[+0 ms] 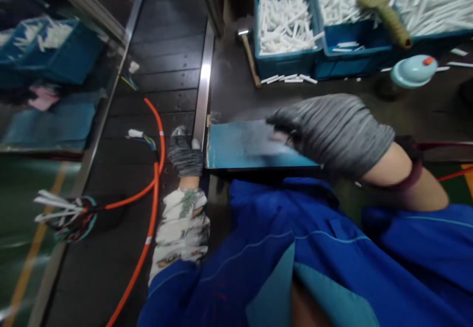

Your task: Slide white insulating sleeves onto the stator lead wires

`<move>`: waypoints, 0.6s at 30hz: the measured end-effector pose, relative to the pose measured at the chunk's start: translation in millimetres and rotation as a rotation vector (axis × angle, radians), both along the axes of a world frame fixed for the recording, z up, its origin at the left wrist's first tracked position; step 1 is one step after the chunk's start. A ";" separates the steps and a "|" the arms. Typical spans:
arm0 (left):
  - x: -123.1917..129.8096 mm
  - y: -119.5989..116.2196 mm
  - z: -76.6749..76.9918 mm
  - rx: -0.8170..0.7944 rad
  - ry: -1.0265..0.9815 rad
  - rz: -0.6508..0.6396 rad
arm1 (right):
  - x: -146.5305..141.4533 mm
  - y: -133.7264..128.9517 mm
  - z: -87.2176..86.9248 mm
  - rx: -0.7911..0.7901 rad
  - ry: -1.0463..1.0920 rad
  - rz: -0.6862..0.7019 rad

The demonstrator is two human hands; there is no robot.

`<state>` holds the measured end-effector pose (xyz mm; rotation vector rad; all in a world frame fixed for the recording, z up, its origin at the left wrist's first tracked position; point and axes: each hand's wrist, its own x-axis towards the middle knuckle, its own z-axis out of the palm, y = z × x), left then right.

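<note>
In a dark grey glove, my left hand rests with fingers apart at the metal rail on the edge of the slatted conveyor, holding nothing. My right hand, in a striped grey glove, is over the right part of a blue board in front of my body. Its fingers are bent and smeared by motion, so what they hold, if anything, cannot be made out. An orange cable with white connectors and loose wire ends lies on the conveyor, left of my left hand.
Blue bins of white sticks stand at the back right, one with a yellowish glove on it. A hammer lies beside them. A light-blue lidded bottle stands at right. More bins are across the conveyor.
</note>
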<state>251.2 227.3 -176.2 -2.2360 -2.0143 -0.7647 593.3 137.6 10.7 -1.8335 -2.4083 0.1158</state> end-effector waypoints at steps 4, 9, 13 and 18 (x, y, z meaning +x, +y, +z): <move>1.9 -0.5 4.1 -0.063 -0.020 0.012 | 1.6 -6.1 -67.0 -0.157 0.350 0.137; 9.8 -2.8 10.9 -0.099 -0.053 0.028 | -18.9 -37.2 -175.1 -0.763 0.195 0.214; 11.0 -2.0 12.0 -0.126 -0.069 0.018 | -39.4 -43.8 -222.2 -0.855 0.124 0.126; 12.0 -1.2 10.9 -0.116 -0.070 0.025 | -65.5 -33.6 -247.4 -0.820 0.273 0.282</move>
